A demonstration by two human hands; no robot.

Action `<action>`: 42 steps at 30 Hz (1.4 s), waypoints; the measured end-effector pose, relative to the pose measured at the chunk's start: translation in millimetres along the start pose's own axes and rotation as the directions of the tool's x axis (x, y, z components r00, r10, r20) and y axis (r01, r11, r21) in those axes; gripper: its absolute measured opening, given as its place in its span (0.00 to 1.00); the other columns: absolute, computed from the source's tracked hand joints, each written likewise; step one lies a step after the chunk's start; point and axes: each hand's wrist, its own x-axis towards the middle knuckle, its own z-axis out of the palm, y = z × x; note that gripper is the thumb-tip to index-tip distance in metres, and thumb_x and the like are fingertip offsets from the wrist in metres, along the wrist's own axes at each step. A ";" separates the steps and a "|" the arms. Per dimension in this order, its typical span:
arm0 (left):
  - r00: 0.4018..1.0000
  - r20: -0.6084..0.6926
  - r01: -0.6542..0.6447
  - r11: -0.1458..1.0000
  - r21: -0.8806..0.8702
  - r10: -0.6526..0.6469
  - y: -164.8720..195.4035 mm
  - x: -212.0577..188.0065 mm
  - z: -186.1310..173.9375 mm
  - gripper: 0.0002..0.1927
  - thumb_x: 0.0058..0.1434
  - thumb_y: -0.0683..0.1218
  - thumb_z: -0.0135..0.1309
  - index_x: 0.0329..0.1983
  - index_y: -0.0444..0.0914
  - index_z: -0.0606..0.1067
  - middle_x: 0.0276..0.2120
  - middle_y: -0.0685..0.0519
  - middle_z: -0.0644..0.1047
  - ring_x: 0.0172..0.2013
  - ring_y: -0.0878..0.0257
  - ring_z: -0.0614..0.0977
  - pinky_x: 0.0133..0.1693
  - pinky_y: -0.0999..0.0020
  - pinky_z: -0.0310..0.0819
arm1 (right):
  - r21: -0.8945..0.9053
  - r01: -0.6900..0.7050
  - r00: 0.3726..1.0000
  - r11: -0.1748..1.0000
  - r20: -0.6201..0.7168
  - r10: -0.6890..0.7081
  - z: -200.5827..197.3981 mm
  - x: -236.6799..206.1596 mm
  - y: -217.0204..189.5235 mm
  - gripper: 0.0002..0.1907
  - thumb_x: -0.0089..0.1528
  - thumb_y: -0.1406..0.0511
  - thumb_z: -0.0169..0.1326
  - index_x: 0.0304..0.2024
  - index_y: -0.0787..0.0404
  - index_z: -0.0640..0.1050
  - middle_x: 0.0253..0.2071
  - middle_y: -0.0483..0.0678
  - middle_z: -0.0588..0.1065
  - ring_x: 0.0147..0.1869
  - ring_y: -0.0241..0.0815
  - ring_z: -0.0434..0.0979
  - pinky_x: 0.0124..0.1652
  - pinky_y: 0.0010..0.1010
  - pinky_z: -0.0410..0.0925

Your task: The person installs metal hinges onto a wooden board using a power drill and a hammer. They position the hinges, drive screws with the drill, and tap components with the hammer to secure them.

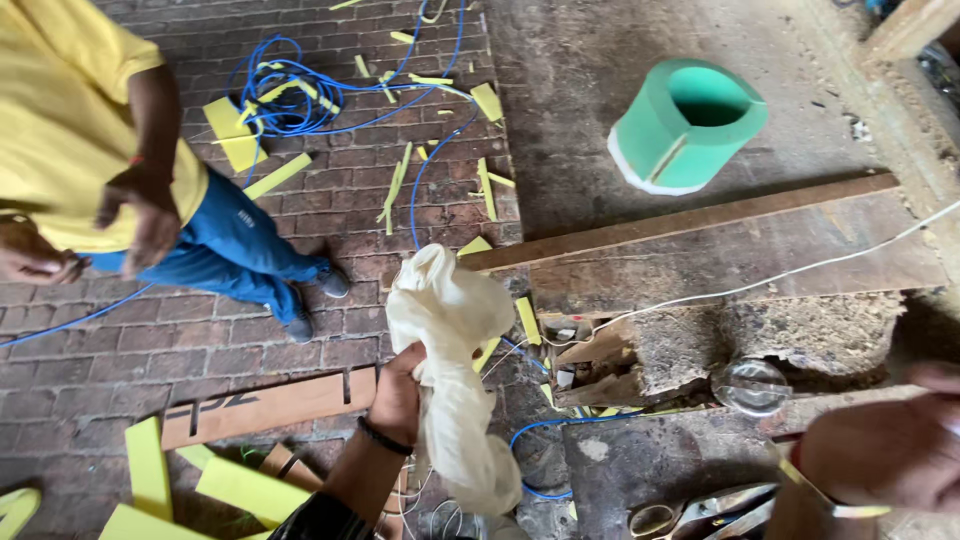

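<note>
Cloth (pixel 452 350), cream, crumpled, at frame centre; left hand (pixel 398 392) fingers clenched on its mid-section, approx. 7 o'clock of it. Right hand (pixel 885 450) at 4 o'clock edge, blurred; grip state cannot be determined. Clear bulb (pixel 751 386) lies nearby. Step: cloth handling. Scissors (pixel 700 510) at 5 o'clock.

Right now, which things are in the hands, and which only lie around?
In hand:
- cream cloth, gripped by left hand
- right hand near clear bulb

Lying about:
- scissors
- green foam ring
- blue cable
- yellow offcuts
</note>
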 end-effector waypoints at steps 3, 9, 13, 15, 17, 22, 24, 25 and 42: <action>0.994 -0.057 -0.088 0.991 0.103 0.094 12.9 -30.9 -9.4 0.24 0.62 0.49 0.55 0.57 0.30 0.74 0.46 0.46 0.82 0.46 0.54 0.82 0.50 0.60 0.74 | 0.547 -0.624 0.781 0.558 0.453 0.430 58.1 -45.2 -17.1 0.22 0.78 0.53 0.47 0.56 0.66 0.78 0.34 0.48 0.76 0.33 0.34 0.74 0.34 0.24 0.69; 0.979 0.140 -0.180 0.951 0.250 0.149 55.2 -101.3 -35.7 0.28 0.59 0.48 0.59 0.62 0.35 0.70 0.50 0.53 0.80 0.52 0.61 0.80 0.56 0.65 0.72 | -0.065 -0.956 0.088 0.286 0.867 0.490 184.4 -244.1 -104.9 0.22 0.68 0.65 0.54 0.62 0.69 0.72 0.53 0.50 0.79 0.53 0.41 0.80 0.51 0.33 0.73; 0.981 -0.029 -0.169 0.926 0.336 0.190 94.4 -153.8 -75.9 0.25 0.63 0.47 0.56 0.63 0.37 0.71 0.48 0.53 0.80 0.49 0.63 0.80 0.53 0.67 0.73 | 0.025 -0.986 -0.057 -0.166 0.881 0.470 211.0 -300.8 -150.4 0.21 0.60 0.69 0.58 0.56 0.63 0.75 0.49 0.51 0.80 0.46 0.42 0.81 0.43 0.33 0.74; 0.968 0.006 -0.226 0.866 0.445 0.250 105.5 -172.6 -102.2 0.24 0.62 0.41 0.55 0.62 0.36 0.71 0.49 0.53 0.80 0.48 0.64 0.80 0.51 0.67 0.74 | -0.129 -0.987 -0.162 -0.099 0.767 0.621 222.2 -315.4 -170.3 0.16 0.64 0.68 0.57 0.53 0.69 0.78 0.46 0.54 0.79 0.43 0.44 0.81 0.41 0.36 0.74; 0.954 0.025 -0.274 0.828 0.490 0.300 110.1 -184.2 -131.6 0.22 0.62 0.37 0.54 0.60 0.35 0.73 0.48 0.53 0.80 0.47 0.64 0.80 0.49 0.68 0.75 | -0.165 -0.985 -0.156 -0.058 0.685 0.712 230.7 -322.2 -184.4 0.14 0.65 0.68 0.55 0.52 0.70 0.78 0.45 0.53 0.79 0.43 0.44 0.81 0.41 0.37 0.75; 0.912 -0.016 -0.354 0.807 0.473 0.410 130.1 -189.8 -197.7 0.15 0.65 0.34 0.49 0.53 0.28 0.79 0.41 0.47 0.82 0.37 0.62 0.80 0.40 0.67 0.74 | -0.001 -0.999 -0.029 -0.036 0.612 0.790 242.5 -318.8 -191.8 0.13 0.65 0.71 0.49 0.52 0.66 0.75 0.44 0.52 0.80 0.46 0.47 0.83 0.46 0.41 0.78; 0.906 -0.116 -0.304 0.815 0.493 0.408 140.6 -187.5 -216.3 0.13 0.65 0.35 0.48 0.50 0.31 0.79 0.40 0.50 0.82 0.38 0.65 0.82 0.44 0.70 0.78 | 0.057 -0.998 0.002 -0.040 0.597 0.802 239.8 -314.7 -188.4 0.12 0.66 0.71 0.48 0.51 0.65 0.75 0.44 0.52 0.80 0.47 0.47 0.83 0.47 0.42 0.78; 0.899 -0.164 -0.279 0.820 0.500 0.406 145.7 -184.3 -222.5 0.12 0.65 0.36 0.47 0.48 0.32 0.79 0.40 0.52 0.83 0.39 0.66 0.84 0.45 0.71 0.79 | 0.086 -0.996 0.018 -0.040 0.587 0.809 238.1 -313.1 -186.4 0.11 0.67 0.71 0.47 0.51 0.64 0.75 0.45 0.52 0.80 0.47 0.47 0.83 0.47 0.43 0.78; 0.824 -0.143 -0.527 0.834 0.166 0.549 188.1 -108.3 -182.0 0.10 0.69 0.36 0.42 0.45 0.34 0.76 0.37 0.50 0.81 0.36 0.61 0.83 0.40 0.67 0.80 | -0.157 -0.988 -0.103 -0.005 0.620 0.778 213.8 -248.9 -204.3 0.19 0.64 0.64 0.53 0.58 0.58 0.75 0.51 0.51 0.80 0.49 0.43 0.83 0.42 0.34 0.75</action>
